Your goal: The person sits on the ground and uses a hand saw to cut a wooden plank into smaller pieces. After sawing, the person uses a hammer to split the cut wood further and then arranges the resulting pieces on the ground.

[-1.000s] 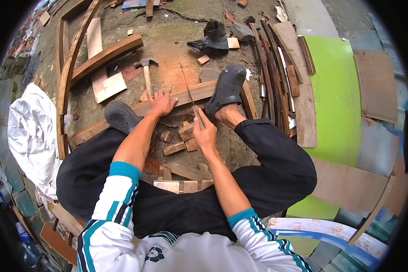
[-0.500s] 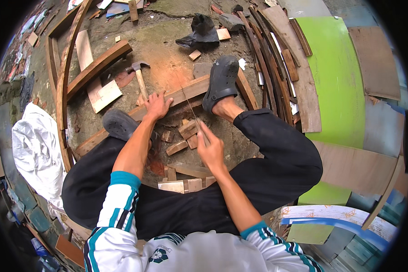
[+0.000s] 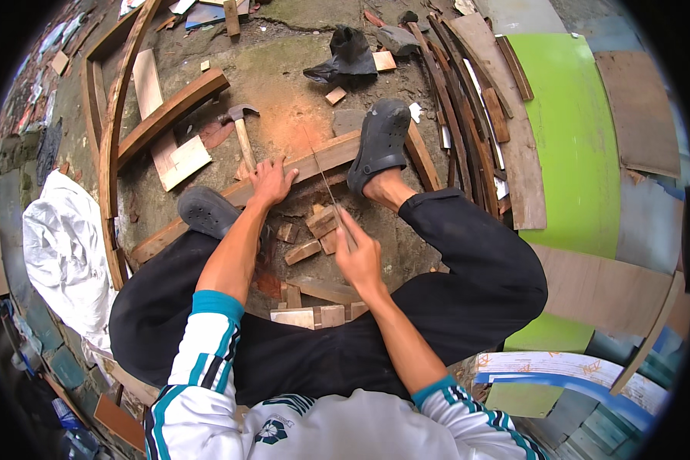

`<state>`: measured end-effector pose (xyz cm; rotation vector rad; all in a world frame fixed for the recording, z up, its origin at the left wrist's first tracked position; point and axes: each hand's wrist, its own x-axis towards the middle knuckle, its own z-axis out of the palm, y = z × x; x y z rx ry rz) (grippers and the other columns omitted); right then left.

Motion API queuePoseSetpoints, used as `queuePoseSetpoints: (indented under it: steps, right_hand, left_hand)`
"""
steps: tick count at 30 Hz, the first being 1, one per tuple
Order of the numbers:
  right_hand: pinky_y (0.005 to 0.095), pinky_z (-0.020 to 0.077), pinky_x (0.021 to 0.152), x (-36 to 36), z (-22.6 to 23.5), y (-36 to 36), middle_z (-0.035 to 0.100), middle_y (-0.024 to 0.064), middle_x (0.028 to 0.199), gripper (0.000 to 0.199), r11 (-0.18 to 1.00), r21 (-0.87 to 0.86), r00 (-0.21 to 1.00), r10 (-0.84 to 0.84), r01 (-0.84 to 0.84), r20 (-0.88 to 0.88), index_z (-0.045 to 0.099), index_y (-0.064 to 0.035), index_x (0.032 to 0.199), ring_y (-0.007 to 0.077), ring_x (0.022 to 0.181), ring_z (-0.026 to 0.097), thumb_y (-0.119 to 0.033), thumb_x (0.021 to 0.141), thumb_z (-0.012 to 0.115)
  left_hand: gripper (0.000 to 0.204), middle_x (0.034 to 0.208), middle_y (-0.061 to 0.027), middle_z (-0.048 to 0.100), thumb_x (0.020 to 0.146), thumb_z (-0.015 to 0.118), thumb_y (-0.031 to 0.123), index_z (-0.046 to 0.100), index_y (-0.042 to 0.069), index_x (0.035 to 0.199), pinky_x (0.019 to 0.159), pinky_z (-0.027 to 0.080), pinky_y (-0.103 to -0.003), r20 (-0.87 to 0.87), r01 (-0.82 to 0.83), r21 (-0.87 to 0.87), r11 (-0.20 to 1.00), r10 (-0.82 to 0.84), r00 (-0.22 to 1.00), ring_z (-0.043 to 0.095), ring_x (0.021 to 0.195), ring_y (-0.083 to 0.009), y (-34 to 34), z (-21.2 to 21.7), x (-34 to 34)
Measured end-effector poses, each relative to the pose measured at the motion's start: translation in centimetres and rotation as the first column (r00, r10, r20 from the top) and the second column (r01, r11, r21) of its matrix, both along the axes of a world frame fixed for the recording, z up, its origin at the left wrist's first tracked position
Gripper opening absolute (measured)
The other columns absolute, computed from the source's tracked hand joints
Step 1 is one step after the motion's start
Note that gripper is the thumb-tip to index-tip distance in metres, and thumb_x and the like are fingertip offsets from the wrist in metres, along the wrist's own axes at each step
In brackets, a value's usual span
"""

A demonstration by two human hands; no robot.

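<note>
- The right hand (image 3: 359, 257) grips the saw (image 3: 326, 184) by its handle; ahead of that hand, the blade crosses the wooden beam (image 3: 303, 167).
- The left hand (image 3: 270, 182) lies spread on the beam, left of the blade.
- A beam slipping under light pressure could let the blade jump toward those fingers.
- Well left of the left hand, a white sack-like bundle (image 3: 61, 253) hides any contents.
</note>
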<state>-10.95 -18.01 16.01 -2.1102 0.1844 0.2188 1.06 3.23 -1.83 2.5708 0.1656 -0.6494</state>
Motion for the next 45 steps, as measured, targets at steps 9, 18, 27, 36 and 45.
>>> queuePoseSetpoints:
  steps: [9,18,27,36,45]
  right_hand:
    - [0.0368,0.0487,0.102,-0.8,3.0,0.2,0.065,0.0271,0.128,0.042,1.000,-0.010,0.993,0.026,-0.027,-0.117,0.058,0.0040,0.137,0.0351,0.123,0.062,-0.012,0.098,0.058]
    - [0.0437,0.0545,0.088,5.6,-6.8,2.0,0.068,0.0305,0.111,0.042,0.999,-0.006,0.986,-0.047,0.049,0.161,0.062,-0.0063,0.136,0.0440,0.107,0.066,-0.019,0.096,0.059]
    - [0.0366,0.0486,0.102,-5.2,5.7,-0.6,0.064,0.0267,0.129,0.043,0.998,-0.058,0.994,0.034,-0.040,-0.099,0.057,0.0032,0.139,0.0324,0.124,0.062,-0.009,0.098,0.059]
    - [0.0463,0.0546,0.088,8.9,-4.5,4.0,0.065,0.0302,0.117,0.045,0.993,-0.121,0.993,-0.007,-0.008,-0.119,0.057,-0.0027,0.139,0.0476,0.106,0.064,-0.023,0.099,0.056]
    - [0.0354,0.0478,0.103,-7.5,6.7,-1.4,0.064,0.0264,0.131,0.043,0.998,-0.040,0.993,0.038,-0.043,-0.114,0.056,0.0043,0.139,0.0312,0.125,0.061,-0.009,0.098,0.060]
  left_hand:
    - [0.068,0.141,-0.0208,0.047,0.099,0.053,0.053,0.042,0.012,0.151,0.110,0.025,-0.055,-0.062,-0.026,-0.015,1.000,0.025,0.998,0.039,0.134,-0.0369,0.1,1.4,0.2]
    - [0.066,0.137,-0.0220,0.049,0.100,0.051,0.052,0.043,0.009,0.150,0.109,0.027,-0.055,-0.021,0.064,0.004,0.998,-0.063,0.998,0.041,0.131,-0.0371,-1.4,1.8,0.3]
    - [0.066,0.135,-0.0219,0.051,0.101,0.049,0.053,0.045,0.006,0.148,0.106,0.030,-0.054,0.022,0.046,0.014,0.999,-0.046,0.999,0.043,0.129,-0.0366,0.3,1.1,-0.5]
    - [0.067,0.135,-0.0235,0.052,0.101,0.050,0.053,0.044,0.007,0.148,0.109,0.030,-0.053,0.022,0.084,-0.010,0.996,-0.083,0.996,0.044,0.129,-0.0380,-0.5,2.2,1.4]
    - [0.065,0.133,-0.0233,0.052,0.100,0.052,0.052,0.043,0.009,0.149,0.107,0.031,-0.054,0.046,0.025,0.003,1.000,-0.025,0.999,0.045,0.128,-0.0388,0.0,0.5,-0.5]
